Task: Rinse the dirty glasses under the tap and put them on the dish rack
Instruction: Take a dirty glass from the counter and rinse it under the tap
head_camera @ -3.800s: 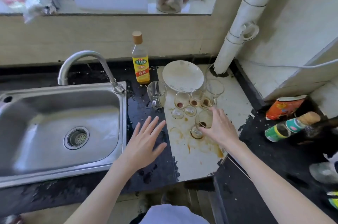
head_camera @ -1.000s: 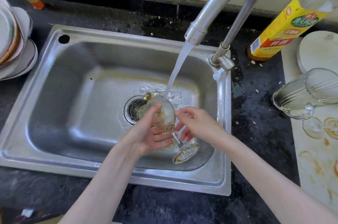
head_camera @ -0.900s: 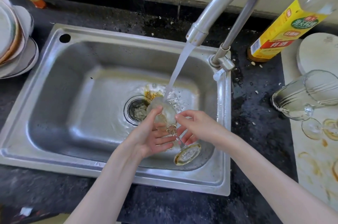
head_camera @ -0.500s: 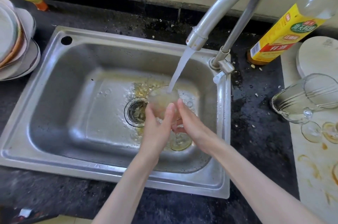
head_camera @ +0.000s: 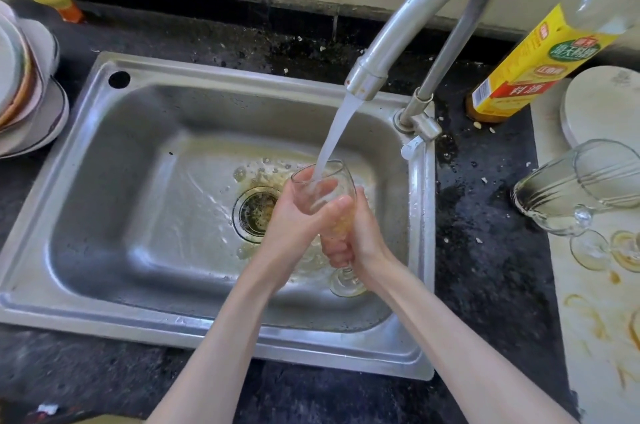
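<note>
both hands, left (head_camera: pixel 294 215) and right (head_camera: pixel 360 236), grasp a clear stemmed wine glass (head_camera: pixel 323 189) upright. tap water (head_camera: pixel 332 143) pours into its bowl over the steel sink (head_camera: pixel 145 160).

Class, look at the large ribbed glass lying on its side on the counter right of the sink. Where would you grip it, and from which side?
Grip the ribbed glass around its wide body, coming down from above with fingers spread across the width. It lies on its side, mouth toward the sink, so the rim is awkward to reach, and the stemmed glasses crowd its near side.
</note>
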